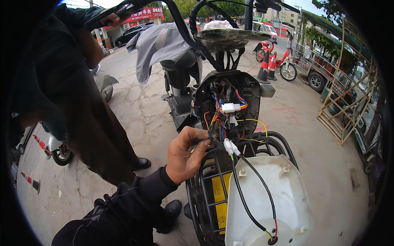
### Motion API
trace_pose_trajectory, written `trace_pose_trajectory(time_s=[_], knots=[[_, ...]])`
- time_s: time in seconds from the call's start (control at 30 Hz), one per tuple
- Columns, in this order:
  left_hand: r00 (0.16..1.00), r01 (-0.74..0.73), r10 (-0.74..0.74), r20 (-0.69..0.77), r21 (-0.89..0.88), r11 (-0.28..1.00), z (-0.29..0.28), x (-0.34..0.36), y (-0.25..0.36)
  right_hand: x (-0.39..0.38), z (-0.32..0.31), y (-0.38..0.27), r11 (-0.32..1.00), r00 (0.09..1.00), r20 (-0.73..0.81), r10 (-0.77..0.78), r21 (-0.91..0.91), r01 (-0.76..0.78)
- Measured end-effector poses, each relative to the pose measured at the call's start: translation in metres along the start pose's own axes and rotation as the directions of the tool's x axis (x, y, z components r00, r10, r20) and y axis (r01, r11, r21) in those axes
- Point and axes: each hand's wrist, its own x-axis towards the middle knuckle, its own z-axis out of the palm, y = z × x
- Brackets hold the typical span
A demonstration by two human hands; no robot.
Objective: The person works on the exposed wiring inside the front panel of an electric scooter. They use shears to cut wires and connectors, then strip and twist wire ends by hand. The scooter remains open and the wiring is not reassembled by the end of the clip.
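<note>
My left hand (186, 158) is closed, with thumb and forefinger pinched on dark wires (210, 136) below the opened front housing (250, 90) of an electric scooter. Coloured wires crowd the housing around a white connector block (230, 108). Just right of my fingertips hang two white plugs (232, 147). From them black cables (262, 184) run down to a hole in a white plastic cover (287, 184), which lies on the black wire basket (195, 205). A yellow wire (260, 121) loops out on the right. No part of my right hand shows.
Another person in brown trousers (92, 127) stands close on the left. A grey jacket (158, 45) hangs over the scooter's seat. Traffic cones (264, 69) and a red bike (287, 65) stand farther off on the right, near a metal frame (338, 110).
</note>
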Motion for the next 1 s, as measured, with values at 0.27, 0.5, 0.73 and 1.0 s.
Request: trace_pose_trajectory(time_s=[0.27, 0.5, 0.73, 1.0], knots=[[0.830, -0.532, 0.555, 0.053, 0.371, 0.761, -0.030, 0.028, -0.012, -0.134, -0.067, -0.404, 0.749, 0.706, 0.252, -0.662, 0.252, 0.613], [0.809, -0.561, 0.587, 0.014, 0.315, 0.766, -0.032, 0.032, -0.025, -0.305, 0.016, -0.555, 0.501, 0.315, 0.676, -0.666, 0.093, 0.861], [0.872, -0.485, 0.488, -0.041, 0.072, 0.872, -0.029, 0.030, -0.035, -0.388, 0.110, -0.622, 0.080, 0.185, 0.909, -0.373, -0.167, 0.983], [0.999, -0.047, 0.046, -0.013, -0.358, 0.932, -0.017, 0.004, -0.022, -0.412, 0.158, -0.635, -0.196, 0.318, 0.872, -0.372, -0.408, 0.891]])
